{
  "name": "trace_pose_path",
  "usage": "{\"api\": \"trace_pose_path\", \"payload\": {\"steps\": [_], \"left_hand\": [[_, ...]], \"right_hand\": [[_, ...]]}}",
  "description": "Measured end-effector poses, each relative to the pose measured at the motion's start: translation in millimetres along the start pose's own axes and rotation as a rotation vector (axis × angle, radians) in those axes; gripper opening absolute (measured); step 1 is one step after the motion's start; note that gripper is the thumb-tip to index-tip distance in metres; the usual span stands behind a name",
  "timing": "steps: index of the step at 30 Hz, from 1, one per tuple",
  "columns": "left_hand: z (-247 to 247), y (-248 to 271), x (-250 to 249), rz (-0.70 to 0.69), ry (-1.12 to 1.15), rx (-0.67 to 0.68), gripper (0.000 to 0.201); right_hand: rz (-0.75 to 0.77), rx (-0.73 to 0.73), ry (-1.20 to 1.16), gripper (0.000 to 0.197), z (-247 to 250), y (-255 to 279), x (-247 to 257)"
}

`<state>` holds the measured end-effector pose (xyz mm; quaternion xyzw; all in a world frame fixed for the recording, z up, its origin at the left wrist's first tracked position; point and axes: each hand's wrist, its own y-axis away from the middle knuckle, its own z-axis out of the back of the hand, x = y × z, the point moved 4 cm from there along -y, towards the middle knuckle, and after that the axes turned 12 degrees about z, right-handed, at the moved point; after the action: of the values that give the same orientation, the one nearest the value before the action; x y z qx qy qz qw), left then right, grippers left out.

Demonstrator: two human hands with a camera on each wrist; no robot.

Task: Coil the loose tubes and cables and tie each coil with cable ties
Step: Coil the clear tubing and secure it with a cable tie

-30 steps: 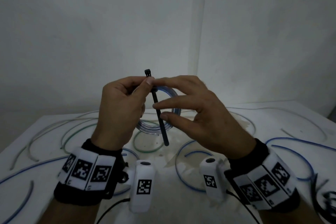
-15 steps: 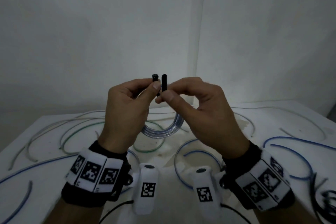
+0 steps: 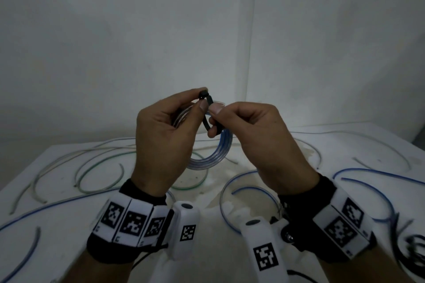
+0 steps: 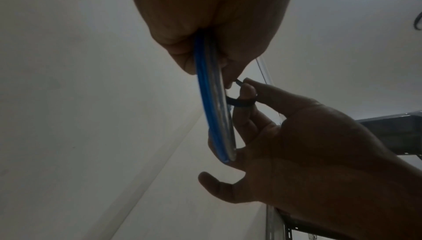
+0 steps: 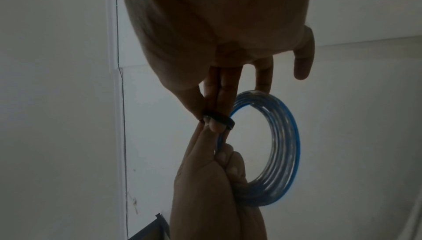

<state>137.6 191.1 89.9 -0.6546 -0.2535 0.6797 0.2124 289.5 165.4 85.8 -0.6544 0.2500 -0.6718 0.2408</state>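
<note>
Above the counter [image 3: 57, 190], the left hand [image 3: 161, 140] grips the coiled clear-and-blue tube [image 3: 213, 154] and pinches the head of the black cable tie [image 3: 208, 119]. The right hand [image 3: 264, 142] pinches the tie's strap, looped round the coil. Loose tubes [image 3: 96, 167] lie on the counter below.

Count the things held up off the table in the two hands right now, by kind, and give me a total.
Coil of clear and blue tube: 1
Black cable tie: 1
Total: 2
</note>
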Motion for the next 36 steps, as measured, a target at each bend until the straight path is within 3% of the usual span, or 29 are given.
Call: {"api": "trace_pose_path", "payload": {"steps": [9,13,18,20,22,26,30,33,36], "left_hand": [[3,1,-4,-0.207,-0.223,0.031,0.017],[0,1,-8,-0.289,-0.328,0.064,0.015],[4,-3,1,-0.206,-0.256,0.015,0.016],[7,-5,4,-0.153,-0.197,0.008,0.018],[6,-5,3,-0.166,-0.215,0.053,0.017],[-2,0,-4,-0.267,-0.311,0.205,0.015],[-6,1,-4,-0.251,-0.299,0.258,0.017],[-11,4,-1,-0.228,-0.280,0.309,0.019],[-17,9,-1,-0.206,-0.263,0.365,0.017]], "right_hand": [[-0.036,0.063,0.000,0.031,-1,1,6],[-0.035,0.027,0.002,0.030,-1,1,6],[-0.054,-0.006,-0.027,0.016,-2,1,4],[-0.079,-0.013,-0.039,0.030,-2,2,3],[-0.056,-0.045,-0.031,0.037,1,1,5],[-0.034,-0.060,-0.032,0.033,13,-3,8],[-0.034,0.026,0.057,0.013,23,-7,10],[-0.044,0.019,0.079,0.013,24,-8,7],[-0.047,-0.081,0.097,0.020,29,-12,-2]]}}
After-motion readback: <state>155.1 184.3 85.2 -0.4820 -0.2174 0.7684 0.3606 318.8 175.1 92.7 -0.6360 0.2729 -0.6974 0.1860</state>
